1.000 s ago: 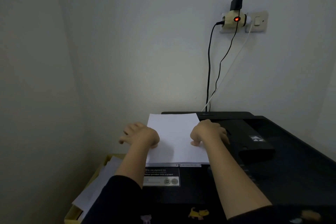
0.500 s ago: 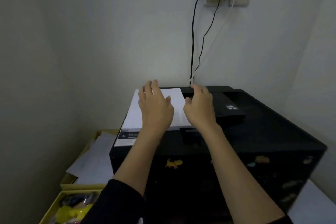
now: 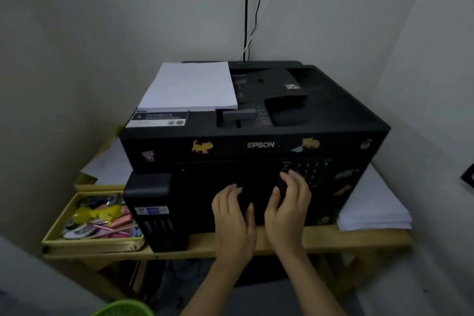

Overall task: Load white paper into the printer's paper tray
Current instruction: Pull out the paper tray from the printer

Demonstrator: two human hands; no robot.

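Observation:
A black Epson printer (image 3: 333,120) with animal stickers stands on a wooden table. A stack of white paper (image 3: 189,86) lies flat on the left of its lid. Both hands are low in front of the printer's front panel. My left hand (image 3: 234,215) hovers with its fingers spread, holding nothing. Beside it, my right hand (image 3: 288,202) has its fingers spread too, the tips by the button pad on the front. No open paper tray is visible.
A second pile of white paper (image 3: 374,205) lies on the wooden table (image 3: 359,240) to the printer's right. At left a yellow tray (image 3: 55,233) holds toys and pens, with loose sheets (image 3: 110,164) behind it. Cables (image 3: 246,7) hang down the wall. A green basket rim (image 3: 123,309) shows at the bottom.
Both hands left the paper stack on the lid and dropped to the printer's front panel. The camera pulled back and tilted down, so the whole front shows.

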